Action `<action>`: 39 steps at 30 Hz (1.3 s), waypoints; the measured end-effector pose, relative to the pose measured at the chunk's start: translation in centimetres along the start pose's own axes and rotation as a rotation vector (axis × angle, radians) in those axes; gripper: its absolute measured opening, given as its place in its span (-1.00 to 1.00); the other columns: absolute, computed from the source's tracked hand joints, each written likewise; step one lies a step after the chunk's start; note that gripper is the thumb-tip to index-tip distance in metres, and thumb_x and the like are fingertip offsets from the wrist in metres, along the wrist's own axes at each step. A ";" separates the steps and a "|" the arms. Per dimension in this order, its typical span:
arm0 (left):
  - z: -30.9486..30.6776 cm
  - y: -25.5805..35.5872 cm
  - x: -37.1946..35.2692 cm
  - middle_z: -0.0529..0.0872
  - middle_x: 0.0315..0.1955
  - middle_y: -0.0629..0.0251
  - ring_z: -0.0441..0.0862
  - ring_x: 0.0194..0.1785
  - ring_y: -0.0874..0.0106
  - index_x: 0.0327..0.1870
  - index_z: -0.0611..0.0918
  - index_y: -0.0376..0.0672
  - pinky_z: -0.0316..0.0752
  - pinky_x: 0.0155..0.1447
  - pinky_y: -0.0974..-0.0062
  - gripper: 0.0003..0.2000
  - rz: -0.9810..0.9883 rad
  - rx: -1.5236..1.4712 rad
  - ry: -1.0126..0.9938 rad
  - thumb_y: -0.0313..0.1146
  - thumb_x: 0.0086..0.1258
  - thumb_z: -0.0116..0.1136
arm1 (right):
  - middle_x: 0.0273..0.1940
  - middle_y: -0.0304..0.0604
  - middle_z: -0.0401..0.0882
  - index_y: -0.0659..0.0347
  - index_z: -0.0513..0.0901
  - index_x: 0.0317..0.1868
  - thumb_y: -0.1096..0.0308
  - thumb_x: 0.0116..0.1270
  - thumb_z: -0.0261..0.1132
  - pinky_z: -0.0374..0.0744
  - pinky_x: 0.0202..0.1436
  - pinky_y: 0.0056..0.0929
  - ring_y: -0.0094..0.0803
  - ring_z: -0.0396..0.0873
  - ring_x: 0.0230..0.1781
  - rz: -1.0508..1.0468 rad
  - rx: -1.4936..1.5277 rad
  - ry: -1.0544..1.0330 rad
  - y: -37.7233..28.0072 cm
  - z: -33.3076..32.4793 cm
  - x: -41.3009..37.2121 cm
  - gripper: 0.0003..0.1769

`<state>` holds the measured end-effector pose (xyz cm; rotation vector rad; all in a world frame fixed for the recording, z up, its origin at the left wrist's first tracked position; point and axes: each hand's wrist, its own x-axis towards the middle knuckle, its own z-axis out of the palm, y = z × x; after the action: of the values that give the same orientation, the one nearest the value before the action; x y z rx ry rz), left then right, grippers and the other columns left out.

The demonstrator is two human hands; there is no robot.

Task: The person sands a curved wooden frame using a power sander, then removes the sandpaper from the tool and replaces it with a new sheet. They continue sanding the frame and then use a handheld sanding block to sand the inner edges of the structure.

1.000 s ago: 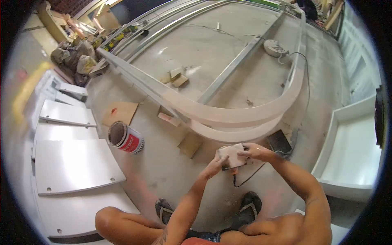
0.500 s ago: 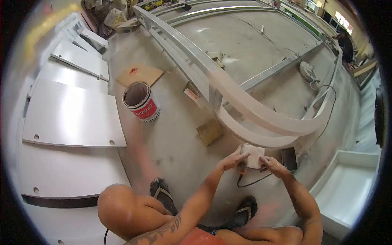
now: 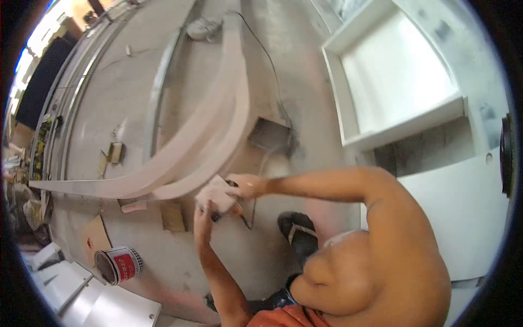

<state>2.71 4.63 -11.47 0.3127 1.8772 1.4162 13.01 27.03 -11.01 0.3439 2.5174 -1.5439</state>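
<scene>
My left hand (image 3: pixel 203 219) grips the near left edge of a small corded sander (image 3: pixel 218 194), turned so that its pale square pad faces up. My right hand (image 3: pixel 248 186) is closed on the far right side of the same sander, thumb on the pad's edge. An orange part and a black cord show under the pad. Just beyond my hands curves the whitish, dusty end of a large frame (image 3: pixel 239 103). The sander overlaps the frame's lower rail in this view.
A paint can (image 3: pixel 126 266) stands at lower left, near a cardboard sheet (image 3: pixel 96 238). Wooden blocks (image 3: pixel 173 217) and a dark square piece (image 3: pixel 271 134) lie by the frame. White panels (image 3: pixel 452 212) and a white tray-like box (image 3: pixel 348 103) are on the right. A cable (image 3: pixel 267 52) crosses the floor.
The view has swung to the right and tilted, so the frame and can now appear further left. Both hands still hold the sander, which appears rotated in view.
</scene>
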 end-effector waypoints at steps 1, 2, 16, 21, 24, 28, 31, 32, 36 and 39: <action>0.4 1.3 -0.4 0.63 0.21 0.22 0.55 0.25 0.34 0.44 0.47 -0.30 0.38 0.40 0.31 -0.39 -0.044 0.021 -0.006 0.04 0.62 0.13 | 0.09 0.26 0.69 0.34 0.51 0.31 -0.07 0.51 0.25 0.59 0.25 -0.12 0.10 0.67 0.12 0.026 0.054 -0.101 0.0 -1.0 -0.3 -0.35; 0.0 1.5 -0.4 0.63 0.21 0.23 0.55 0.24 0.34 0.42 0.49 -0.28 0.36 0.41 0.29 -0.39 -0.066 0.128 -0.046 0.08 0.62 0.11 | 0.08 0.24 0.71 0.35 0.52 0.32 -0.05 0.50 0.27 0.64 0.20 -0.16 0.02 0.71 0.09 0.046 0.109 -0.220 0.2 -2.4 0.0 -0.35; -0.3 1.1 -0.4 0.68 0.22 0.17 0.56 0.28 0.36 0.40 0.55 -0.28 0.33 0.45 0.38 -0.30 -0.026 0.129 0.043 0.23 0.59 0.08 | -0.07 0.04 0.76 0.38 0.63 0.21 0.00 0.54 0.22 0.70 -0.05 -0.24 -0.26 0.77 -0.17 0.003 -0.186 -0.425 -1.4 -5.3 -0.1 -0.43; 0.2 0.6 -0.5 0.67 0.22 0.19 0.55 0.28 0.38 0.44 0.52 -0.23 0.32 0.45 0.43 -0.32 -0.034 0.159 0.067 0.21 0.61 0.05 | -0.25 0.05 0.78 0.38 0.64 0.22 -0.03 0.58 0.15 0.67 -0.06 -0.18 -0.21 0.77 -0.23 -0.106 -0.287 -0.373 -1.9 -5.3 -0.7 -0.42; 0.3 0.2 -0.5 0.67 0.22 0.21 0.53 0.27 0.41 0.44 0.51 -0.24 0.31 0.45 0.45 -0.33 0.051 0.153 0.086 0.20 0.63 0.03 | -0.19 0.07 0.78 0.37 0.64 0.21 -0.03 0.58 0.15 0.68 -0.05 -0.20 -0.22 0.78 -0.22 -0.058 -0.309 -0.364 -2.5 -5.8 -1.4 -0.42; 0.0 -0.3 -0.2 0.66 0.23 0.24 0.53 0.27 0.43 0.44 0.51 -0.25 0.31 0.44 0.46 -0.35 0.034 0.068 0.086 0.17 0.64 0.02 | -0.13 0.08 0.77 0.36 0.65 0.21 -0.04 0.59 0.16 0.68 -0.03 -0.22 -0.24 0.78 -0.19 -0.066 -0.317 -0.368 -2.8 -6.6 -2.9 -0.43; 0.2 -0.2 -0.1 0.68 0.19 0.23 0.55 0.22 0.42 0.41 0.52 -0.28 0.35 0.40 0.45 -0.35 0.084 0.076 0.060 0.16 0.63 0.05 | -0.08 0.10 0.76 0.37 0.66 0.19 -0.03 0.59 0.16 0.69 -0.01 -0.24 -0.25 0.77 -0.17 -0.025 -0.317 -0.376 -3.2 -6.9 -3.0 -0.43; 0.0 -0.3 -0.2 0.68 0.19 0.23 0.55 0.22 0.42 0.41 0.52 -0.28 0.35 0.40 0.45 -0.35 0.086 0.078 0.068 0.16 0.63 0.05 | -0.12 0.05 0.76 0.36 0.66 0.18 -0.01 0.60 0.17 0.68 0.01 -0.24 -0.25 0.75 -0.13 -0.005 -0.272 -0.352 -3.3 -6.6 -2.7 -0.46; 0.4 0.0 0.1 0.66 0.24 0.22 0.53 0.29 0.41 0.41 0.53 -0.30 0.31 0.45 0.42 -0.33 0.051 0.136 0.033 0.19 0.63 0.04 | -0.17 -0.03 0.75 0.35 0.68 0.13 0.00 0.59 0.18 0.66 0.03 -0.25 -0.28 0.73 -0.09 0.107 -0.129 -0.319 -4.1 -5.7 -0.1 -0.48; 0.4 -1.1 -0.1 0.67 0.20 0.26 0.54 0.24 0.45 0.40 0.54 -0.29 0.35 0.41 0.44 -0.34 0.026 0.017 0.103 0.18 0.63 0.04 | -0.18 -0.01 0.79 0.37 0.72 0.06 -0.05 0.53 0.23 0.67 -0.03 -0.26 -0.28 0.75 -0.18 0.068 -0.229 -0.260 -4.4 -4.7 2.3 -0.45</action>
<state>3.29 4.51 -12.48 0.2784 1.9755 1.4586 9.50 29.60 -5.74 0.1808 2.4154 -1.1751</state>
